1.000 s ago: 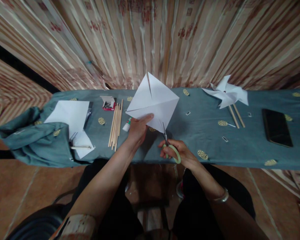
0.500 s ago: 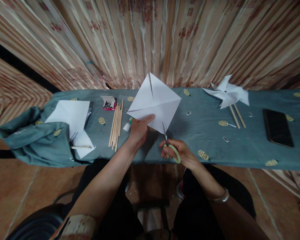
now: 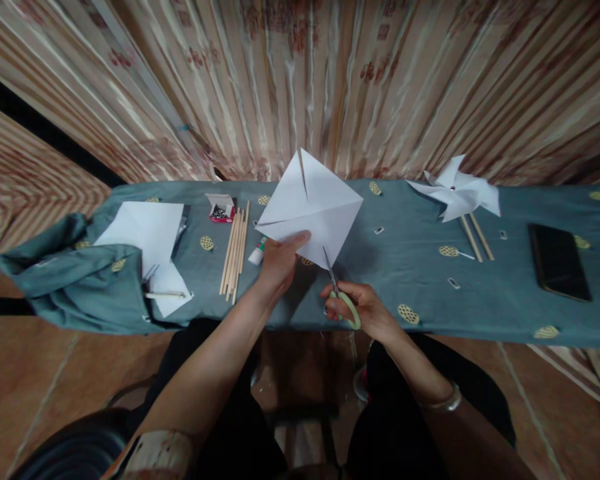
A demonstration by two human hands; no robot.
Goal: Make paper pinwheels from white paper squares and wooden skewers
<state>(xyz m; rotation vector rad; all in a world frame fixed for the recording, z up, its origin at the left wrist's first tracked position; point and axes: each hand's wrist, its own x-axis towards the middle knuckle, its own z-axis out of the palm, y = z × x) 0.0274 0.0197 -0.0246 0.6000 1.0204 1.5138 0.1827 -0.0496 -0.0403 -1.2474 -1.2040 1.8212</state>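
Note:
A square sheet of white paper (image 3: 325, 193) is held up over the table, turned so a corner points toward me. Slits run inward from its far and left corners. My left hand (image 3: 280, 263) grips its lower left edge, thumb on top. In my right hand (image 3: 357, 303) are scissors (image 3: 347, 307) with pale green handles, fingers wrapped round the loops. Their blades meet the paper at its near corner, one blade lying over the sheet. Partly hidden behind my left hand, a small white and green tube (image 3: 256, 253) lies on the cloth.
The narrow table has a green cloth (image 3: 380, 267). Wooden sticks (image 3: 235, 253) and a small red box of metal pieces (image 3: 222, 211) lie left, beside more white paper (image 3: 145, 227) and a pen (image 3: 165, 295). Rightward are white pinwheels (image 3: 455, 190) on sticks and a black phone (image 3: 559, 261). Curtains (image 3: 320, 80) hang behind.
The view has shifted slightly. The scissors' handles have drawn a little closer together, with the blades still at the paper's near corner. My left hand keeps its hold.

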